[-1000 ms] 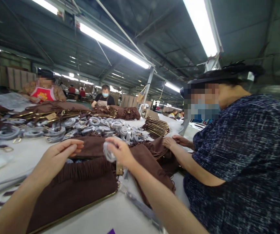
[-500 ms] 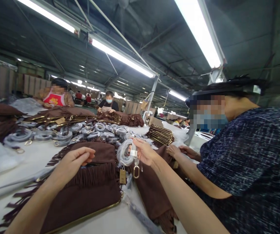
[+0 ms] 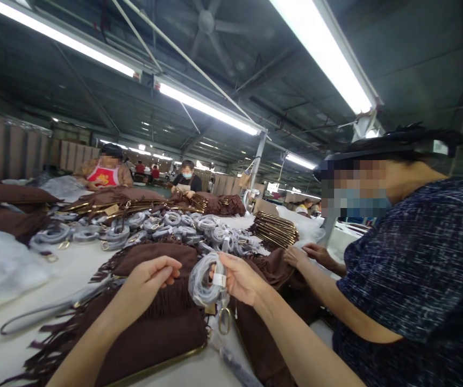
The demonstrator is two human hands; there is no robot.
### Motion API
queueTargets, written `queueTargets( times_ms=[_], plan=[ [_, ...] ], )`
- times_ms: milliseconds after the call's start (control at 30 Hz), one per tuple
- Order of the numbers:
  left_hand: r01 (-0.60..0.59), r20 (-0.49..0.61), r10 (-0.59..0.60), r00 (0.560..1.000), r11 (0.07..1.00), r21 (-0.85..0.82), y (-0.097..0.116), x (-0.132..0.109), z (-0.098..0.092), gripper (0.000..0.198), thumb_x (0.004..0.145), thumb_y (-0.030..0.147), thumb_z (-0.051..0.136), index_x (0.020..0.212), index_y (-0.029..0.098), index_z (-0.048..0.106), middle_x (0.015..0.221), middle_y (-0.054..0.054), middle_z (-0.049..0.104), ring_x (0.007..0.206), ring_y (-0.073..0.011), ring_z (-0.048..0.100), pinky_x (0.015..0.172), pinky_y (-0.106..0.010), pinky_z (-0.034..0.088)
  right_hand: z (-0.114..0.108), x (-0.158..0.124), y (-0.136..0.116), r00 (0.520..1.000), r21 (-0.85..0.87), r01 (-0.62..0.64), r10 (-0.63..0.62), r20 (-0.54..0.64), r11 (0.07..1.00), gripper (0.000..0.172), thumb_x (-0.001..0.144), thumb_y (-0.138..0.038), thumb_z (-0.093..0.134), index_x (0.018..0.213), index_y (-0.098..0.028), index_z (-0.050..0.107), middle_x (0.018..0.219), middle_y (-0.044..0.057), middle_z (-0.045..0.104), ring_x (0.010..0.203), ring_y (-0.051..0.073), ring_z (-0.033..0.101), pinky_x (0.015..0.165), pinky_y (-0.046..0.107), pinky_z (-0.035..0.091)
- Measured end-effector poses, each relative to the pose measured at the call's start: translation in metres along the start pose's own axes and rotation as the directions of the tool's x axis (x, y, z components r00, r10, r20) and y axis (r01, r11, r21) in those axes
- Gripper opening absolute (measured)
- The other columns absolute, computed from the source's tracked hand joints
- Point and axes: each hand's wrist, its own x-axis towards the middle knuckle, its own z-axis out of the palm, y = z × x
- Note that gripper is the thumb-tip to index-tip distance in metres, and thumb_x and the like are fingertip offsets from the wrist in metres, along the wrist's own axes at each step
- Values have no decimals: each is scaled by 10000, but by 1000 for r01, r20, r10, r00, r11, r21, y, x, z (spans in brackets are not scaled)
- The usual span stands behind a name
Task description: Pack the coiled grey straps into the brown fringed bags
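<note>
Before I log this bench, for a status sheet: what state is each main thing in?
Coiled strap: plastic-wrapped, held up
Right grip: closed on that strap
Left grip: loosely curled, nothing visible held
Near brown bag: lying down, fringe spread out
Grey straps: coiled, heaped
Gold-edged items: stacked
Ceiling lights: lit
Ceiling fan: spinning or still, unclear
</note>
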Motion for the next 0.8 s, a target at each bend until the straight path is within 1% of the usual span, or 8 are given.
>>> queueTargets(
  times_ms=[167, 400, 500, 567, 633, 667, 700, 800],
  plan=[
    [-62, 124, 55, 991, 997, 56, 2, -5, 21, 272, 837, 312, 457, 895, 182, 689, 787, -25, 678, 736, -181, 598, 700, -277, 469, 4, -3, 8, 999, 69, 27, -25, -25, 997, 263, 773, -284, 753, 951, -126, 640, 698, 43, 722, 622, 165, 680, 630, 281, 529],
    [-68, 164, 48, 985, 990, 121, -2, -6, 30, 281, 851, 275, 405, 887, 179, 667, 776, -17, 652, 731, -177, 579, 702, -270, 450, -2, 1, 14, 991, 152, 4, 17, -135, 988, 114, 852, -238, 651, 859, -124, 651, 664, 25, 701, 607, 150, 664, 650, 271, 518],
    [-131, 197, 94, 976, 975, 181, 4, -12, 39, 265, 851, 253, 410, 896, 193, 664, 806, -17, 639, 742, -174, 581, 691, -260, 438, -7, 3, 15, 978, 174, -27, 62, -199, 984, 214, 920, -261, 546, 804, -109, 642, 612, 31, 674, 555, 148, 641, 638, 277, 513],
    [-184, 207, 138, 968, 958, 221, 7, -18, 53, 224, 832, 265, 467, 921, 211, 665, 895, -27, 632, 771, -179, 584, 696, -261, 439, -10, 3, 15, 968, 184, -45, 88, -234, 982, 304, 963, -269, 450, 789, -102, 636, 587, 38, 658, 538, 151, 629, 638, 290, 513],
    [-205, 150, 170, 974, 943, 262, 5, -21, 71, 195, 788, 288, 550, 934, 228, 663, 978, -42, 616, 823, -197, 587, 733, -279, 448, -11, 1, 18, 961, 191, -53, 101, -256, 980, 344, 977, -278, 408, 778, -106, 630, 586, 45, 652, 541, 154, 625, 647, 299, 512],
    [-201, 103, 179, 978, 940, 276, 1, -22, 80, 170, 779, 298, 562, 896, 229, 663, 977, -47, 610, 834, -204, 587, 750, -290, 450, -11, 0, 21, 960, 193, -54, 105, -261, 980, 343, 974, -291, 416, 771, -112, 627, 593, 46, 652, 547, 155, 626, 654, 301, 511],
    [-192, 55, 184, 981, 941, 277, -3, -21, 88, 142, 786, 312, 552, 821, 223, 657, 942, -50, 610, 830, -209, 587, 757, -297, 451, -11, -2, 25, 959, 197, -56, 108, -264, 979, 335, 967, -309, 436, 765, -119, 625, 601, 46, 653, 557, 155, 628, 662, 302, 510],
    [-137, -48, 148, 988, 974, 181, -16, -15, 97, 300, 829, 377, 465, 599, 213, 565, 747, -37, 588, 720, -199, 575, 688, -295, 456, -18, -9, 36, 967, 176, -58, 99, -234, 983, 296, 927, -369, 530, 771, -136, 625, 647, 41, 659, 620, 158, 646, 686, 301, 512]
  ],
)
